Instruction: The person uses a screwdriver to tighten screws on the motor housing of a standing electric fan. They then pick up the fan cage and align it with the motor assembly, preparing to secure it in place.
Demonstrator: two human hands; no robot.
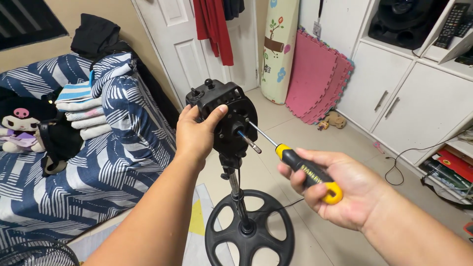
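my right hand [345,189] is closest to me, fingers curled tight around the black and yellow handle of a screwdriver [295,160], whose metal shaft runs up and left until its tip meets the front face of the black fan motor housing [224,111], just beside the bare spindle sticking out of it. my left hand [197,135] is clamped on the left side of that housing, thumb lying across the front and fingers wrapped behind. the housing sits atop a thin metal pole [236,189] that drops to a round black base [249,229] with oval cut-outs, standing on the tiled floor [315,143] near my feet. a black cord trails from the base toward the right. to the left, the bed [98,172] with its navy striped cover runs along the floor's left edge, with folded clothes and a black plush toy [22,120] on it. farther off, pink foam mats [315,76] lean against the wall beside a white door [177,44], and white cabinets [409,93] line the right side.
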